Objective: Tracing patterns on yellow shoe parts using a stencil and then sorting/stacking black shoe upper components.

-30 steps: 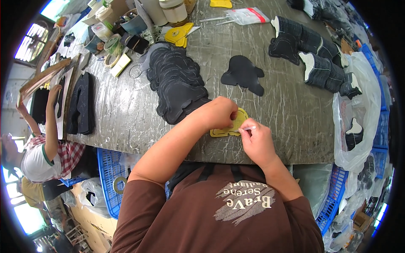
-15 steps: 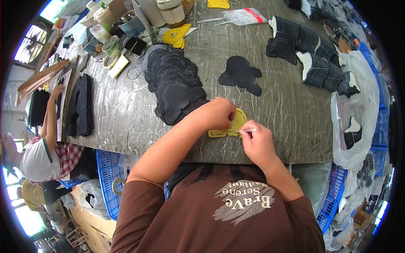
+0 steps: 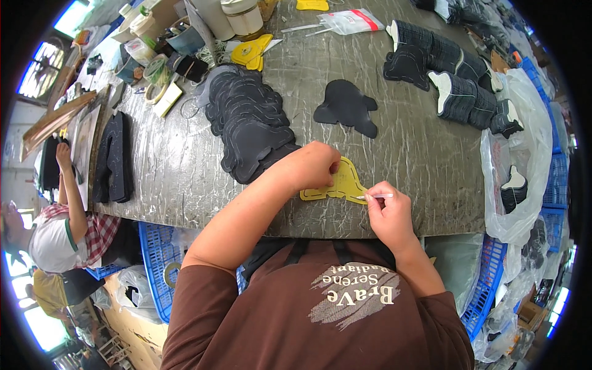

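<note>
My left hand (image 3: 316, 165) rests with curled fingers on a flat yellow template (image 3: 347, 180), holding it down near the table's front edge. The template has slots along its outline. Pinched in my right hand (image 3: 393, 214) is a slim white pen (image 3: 382, 195), its tip at the template's right corner. What lies under the template is mostly hidden. Just beyond it is a single black cut piece (image 3: 345, 103) with a rounded, lobed outline. Left of that, a fanned row of similar black pieces (image 3: 251, 132) with pale marked lines reaches close to my left forearm.
Bundled black pieces (image 3: 468, 102) lie at the right beside a clear plastic bag (image 3: 524, 179). Jars, cups and another yellow template (image 3: 251, 52) stand or lie at the back left. A co-worker (image 3: 61, 237) is at the far left. Blue baskets (image 3: 159, 268) flank me below the table edge.
My right hand with the pen has moved right, along the template's lower edge to its right corner. My left hand stays on the template. The co-worker's arm has shifted.
</note>
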The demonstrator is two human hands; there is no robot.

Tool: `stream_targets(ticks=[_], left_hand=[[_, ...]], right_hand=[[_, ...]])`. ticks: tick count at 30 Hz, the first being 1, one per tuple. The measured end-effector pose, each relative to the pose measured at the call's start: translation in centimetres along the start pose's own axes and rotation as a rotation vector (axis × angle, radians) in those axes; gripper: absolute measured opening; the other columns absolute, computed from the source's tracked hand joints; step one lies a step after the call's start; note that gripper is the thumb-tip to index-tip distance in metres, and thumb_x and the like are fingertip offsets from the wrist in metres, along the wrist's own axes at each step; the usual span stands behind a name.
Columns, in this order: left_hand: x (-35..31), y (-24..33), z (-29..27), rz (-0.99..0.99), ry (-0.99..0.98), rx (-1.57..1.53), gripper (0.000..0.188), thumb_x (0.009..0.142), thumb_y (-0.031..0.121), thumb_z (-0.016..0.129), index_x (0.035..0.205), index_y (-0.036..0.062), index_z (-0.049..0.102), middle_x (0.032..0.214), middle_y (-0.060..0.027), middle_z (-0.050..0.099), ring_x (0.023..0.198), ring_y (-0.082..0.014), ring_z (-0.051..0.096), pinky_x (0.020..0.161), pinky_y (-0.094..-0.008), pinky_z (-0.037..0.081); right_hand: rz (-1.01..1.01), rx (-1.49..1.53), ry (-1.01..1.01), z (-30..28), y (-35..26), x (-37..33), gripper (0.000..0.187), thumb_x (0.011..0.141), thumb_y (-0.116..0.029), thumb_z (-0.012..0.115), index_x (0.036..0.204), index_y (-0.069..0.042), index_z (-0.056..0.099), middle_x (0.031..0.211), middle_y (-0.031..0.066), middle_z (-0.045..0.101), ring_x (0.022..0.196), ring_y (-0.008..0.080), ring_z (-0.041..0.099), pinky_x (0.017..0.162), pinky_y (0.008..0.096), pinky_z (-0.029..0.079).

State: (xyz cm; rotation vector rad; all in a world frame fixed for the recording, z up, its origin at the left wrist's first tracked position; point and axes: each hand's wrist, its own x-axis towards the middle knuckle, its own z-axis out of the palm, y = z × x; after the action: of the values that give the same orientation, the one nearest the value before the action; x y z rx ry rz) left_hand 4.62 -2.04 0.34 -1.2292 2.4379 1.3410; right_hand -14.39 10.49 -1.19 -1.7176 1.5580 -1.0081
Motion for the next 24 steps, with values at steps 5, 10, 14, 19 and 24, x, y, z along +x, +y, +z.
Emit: stream_targets(ticks=[5, 10, 14, 19, 24], left_hand=[[0.1, -0.2, 0.6, 0.015, 0.086, 0.015, 0.043, 0.072, 0.003, 0.072, 0.114, 0.0025, 0.059, 0.085, -0.0162, 0.069, 0.08, -0.0283, 0.069, 0.071, -0.0369, 0.053], [-0.1, 1.6, -0.2, -0.024, 0.069, 0.254, 0.049, 0.069, 0.006, 0.077, 0.115, 0.0084, 0.059, 0.097, -0.0153, 0.067, 0.096, -0.0325, 0.064, 0.085, -0.0433, 0.051], [0.2, 0.2, 0.9, 0.135, 0.252, 0.427, 0.054, 0.066, 0.009, 0.08, 0.115, 0.0087, 0.059, 0.108, -0.0139, 0.062, 0.108, -0.0342, 0.055, 0.092, -0.0432, 0.047], [-0.4, -0.1, 1.5, 0.127, 0.312, 0.304, 0.058, 0.062, 0.009, 0.083, 0.115, 0.0038, 0.059, 0.11, -0.015, 0.057, 0.114, -0.0355, 0.049, 0.097, -0.0422, 0.045], [-1.3, -0.1, 1.3, 0.09, 0.272, 0.1, 0.05, 0.066, 0.006, 0.08, 0.112, 0.0018, 0.06, 0.11, -0.0184, 0.056, 0.102, -0.0364, 0.057, 0.092, -0.0416, 0.048]], right_hand=[[-0.11, -0.192, 0.01, -0.9, 0.5, 0.4, 0.014, 0.08, 0.006, 0.059, 0.088, -0.003, 0.052, 0.073, 0.014, 0.059, 0.064, 0.0348, 0.06, 0.058, 0.0424, 0.047], [-0.174, -0.239, 0.113, -1.6, 0.4, 4.1, 0.013, 0.082, 0.005, 0.053, 0.093, -0.002, 0.051, 0.081, 0.0156, 0.059, 0.073, 0.0364, 0.06, 0.064, 0.045, 0.046], [-0.147, -0.321, 0.103, -0.6, 1.5, 8.2, 0.011, 0.086, 0.0, 0.053, 0.097, -0.001, 0.053, 0.09, 0.0163, 0.061, 0.084, 0.0375, 0.061, 0.072, 0.0457, 0.048], [-0.068, -0.514, 0.117, 1.2, 3.4, 12.0, 0.023, 0.084, -0.011, 0.066, 0.103, -0.001, 0.058, 0.1, 0.0164, 0.061, 0.089, 0.0377, 0.062, 0.077, 0.0453, 0.051], [0.123, -0.543, 0.04, 1.4, 3.8, 13.1, 0.04, 0.073, -0.019, 0.08, 0.103, -0.002, 0.062, 0.101, 0.0157, 0.062, 0.094, 0.0354, 0.063, 0.08, 0.0432, 0.052]])
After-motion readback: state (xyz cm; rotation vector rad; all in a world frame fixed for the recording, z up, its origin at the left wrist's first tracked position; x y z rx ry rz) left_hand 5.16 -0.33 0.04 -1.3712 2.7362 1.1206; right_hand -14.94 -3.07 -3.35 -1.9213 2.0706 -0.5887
